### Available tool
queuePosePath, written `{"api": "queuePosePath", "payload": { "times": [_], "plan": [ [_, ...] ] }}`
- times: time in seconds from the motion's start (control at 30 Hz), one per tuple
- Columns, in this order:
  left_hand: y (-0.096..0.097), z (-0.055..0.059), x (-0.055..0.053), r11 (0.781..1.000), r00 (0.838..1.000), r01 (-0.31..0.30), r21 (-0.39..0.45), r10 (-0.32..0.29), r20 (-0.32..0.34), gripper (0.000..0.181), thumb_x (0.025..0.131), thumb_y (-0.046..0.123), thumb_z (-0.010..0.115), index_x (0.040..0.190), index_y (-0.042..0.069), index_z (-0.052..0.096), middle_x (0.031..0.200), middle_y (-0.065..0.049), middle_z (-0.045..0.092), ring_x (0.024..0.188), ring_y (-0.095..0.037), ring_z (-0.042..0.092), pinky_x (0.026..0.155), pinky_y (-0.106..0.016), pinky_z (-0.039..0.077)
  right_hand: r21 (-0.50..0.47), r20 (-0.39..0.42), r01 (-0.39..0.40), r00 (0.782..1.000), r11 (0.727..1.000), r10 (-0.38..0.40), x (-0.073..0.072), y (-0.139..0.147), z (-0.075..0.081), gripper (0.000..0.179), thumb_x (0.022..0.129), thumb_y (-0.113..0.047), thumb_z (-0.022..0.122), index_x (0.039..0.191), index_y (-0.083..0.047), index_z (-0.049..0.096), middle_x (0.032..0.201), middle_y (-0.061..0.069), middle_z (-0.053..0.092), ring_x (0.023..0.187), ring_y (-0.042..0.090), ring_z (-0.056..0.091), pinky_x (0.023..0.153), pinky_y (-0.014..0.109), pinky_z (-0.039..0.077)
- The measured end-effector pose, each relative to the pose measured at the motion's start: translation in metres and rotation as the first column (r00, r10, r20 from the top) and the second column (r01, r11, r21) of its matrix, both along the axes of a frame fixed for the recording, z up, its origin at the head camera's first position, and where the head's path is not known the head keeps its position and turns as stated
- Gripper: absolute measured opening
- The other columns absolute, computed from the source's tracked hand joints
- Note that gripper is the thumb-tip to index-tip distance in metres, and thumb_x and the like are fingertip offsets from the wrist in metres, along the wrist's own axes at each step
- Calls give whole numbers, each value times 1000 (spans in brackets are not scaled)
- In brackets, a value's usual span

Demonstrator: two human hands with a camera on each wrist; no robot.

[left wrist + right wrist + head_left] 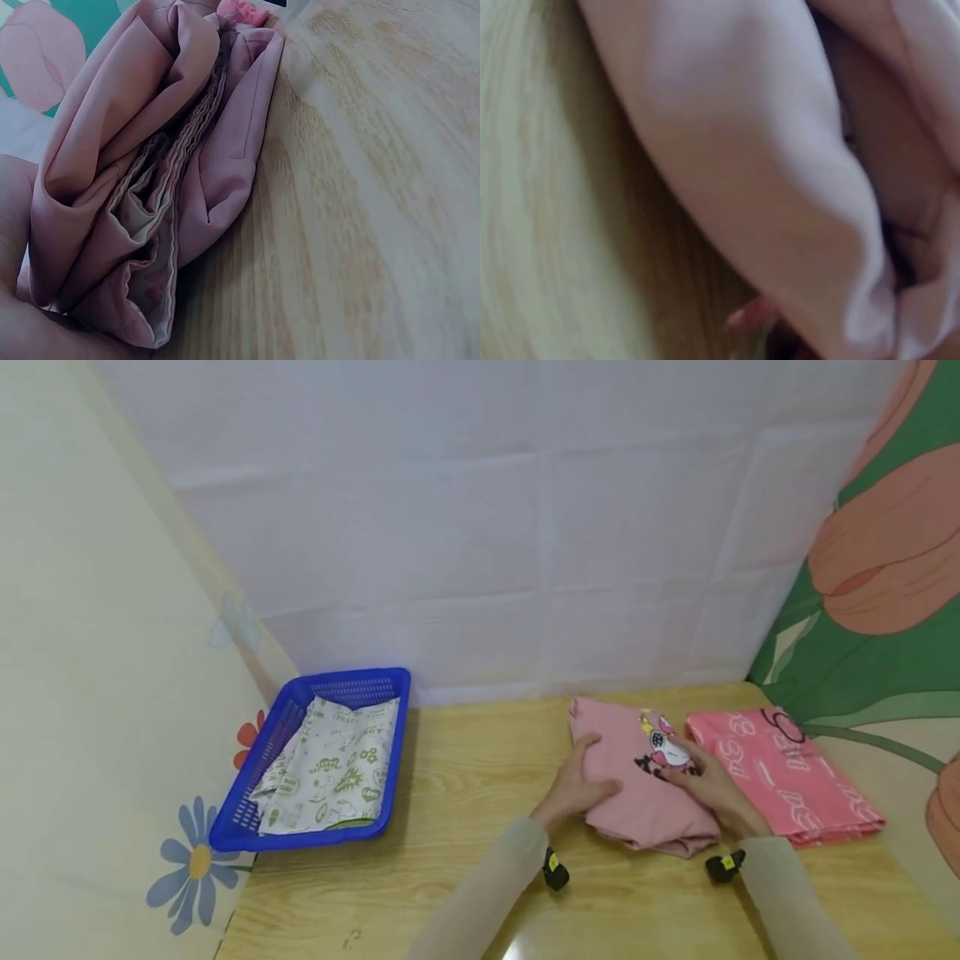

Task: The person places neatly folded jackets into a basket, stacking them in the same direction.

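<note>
Creased pale sheet (pixel 480 527) hangs across the bkgd; L wall (pixel 97 635) is cream w/ a blue daisy (pixel 198 864) and a small red flower (pixel 246 739); R wall (pixel 892 552) has big coral tulips on green. Below is a light wood-grain table (pixel 480 760).

On it, right of ctr, is a folded pink cloth (pixel 618 802) w/ a cartoon print in white, black, yellow & pink near its upper R side. Both my bare hands are on it. My L hand (pixel 581 785) grips its L edge, thumb on top. My R hand (pixel 708 785) grips the R side, thumb by the print. L wrist view: loose folds & wavy layered edges stacked up close to the wood. R wrist view: blurry, mostly a rounded pink fold; can't tell if the bundle lies flat on the wood.

Just right of it is a brighter pink cloth (pixel 787 777), folded flat, w/ white lettering. Well off to my L, a blue plastic basket (pixel 300 841) holds a white cloth (pixel 330 768) w/ green doodles. I've pale long sleeves (pixel 480 893) & a small black cam (pixel 555 870) at each wrist.
</note>
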State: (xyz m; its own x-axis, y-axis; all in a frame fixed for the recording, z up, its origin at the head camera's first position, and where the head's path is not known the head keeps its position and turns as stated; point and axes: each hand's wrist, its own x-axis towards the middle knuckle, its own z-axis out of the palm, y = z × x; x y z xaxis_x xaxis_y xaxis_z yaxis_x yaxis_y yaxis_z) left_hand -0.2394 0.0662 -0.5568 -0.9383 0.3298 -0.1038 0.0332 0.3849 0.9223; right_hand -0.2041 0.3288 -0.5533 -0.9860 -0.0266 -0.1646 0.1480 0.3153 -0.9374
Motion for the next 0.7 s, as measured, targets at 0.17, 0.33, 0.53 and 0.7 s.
{"api": "queuePosePath", "payload": {
  "times": [0.17, 0.33, 0.53, 0.7],
  "plan": [
    [-1, 1, 1, 1000, 1000, -14, 8, 14, 3, 90, 83, 23, 89, 158, 39, 42, 162, -15, 50, 139, -37, 55, 117, -60, 45, -6, 0, -4, 1000, 1000, 4, 1, -2, 1, 84, 102, -13, 70, 171, -9, 21, 178, 25, -2, 159, 57, 10, 127, 73, 15],
    [0, 4, 3, 1000, 1000, -9, 26, 8, 30, 89, 84, 24, 88, 158, 41, 42, 163, -15, 49, 141, -37, 53, 118, -61, 43, 1, 3, 25, 1000, 1000, -25, 4, -2, 5, 86, 99, -10, 71, 170, -10, 23, 179, 16, -11, 161, 56, 4, 127, 74, 12],
    [-4, 7, 3, 999, 998, -19, 36, 17, 61, 87, 85, 24, 87, 156, 45, 42, 164, -15, 48, 138, -37, 56, 116, -61, 46, 20, -14, 5, 1000, 1000, -4, 6, -4, 9, 86, 100, -11, 70, 171, -12, 21, 179, 20, -8, 159, 57, 11, 125, 73, 19],
    [-10, 8, 2, 998, 999, -25, 58, 23, 45, 86, 85, 23, 87, 156, 44, 43, 163, -16, 48, 138, -38, 56, 115, -61, 47, 63, -44, -4, 999, 998, 7, 6, -8, 15, 85, 102, -13, 69, 171, -14, 20, 174, 33, 12, 149, 54, 34, 118, 65, 36]
  ]
}}
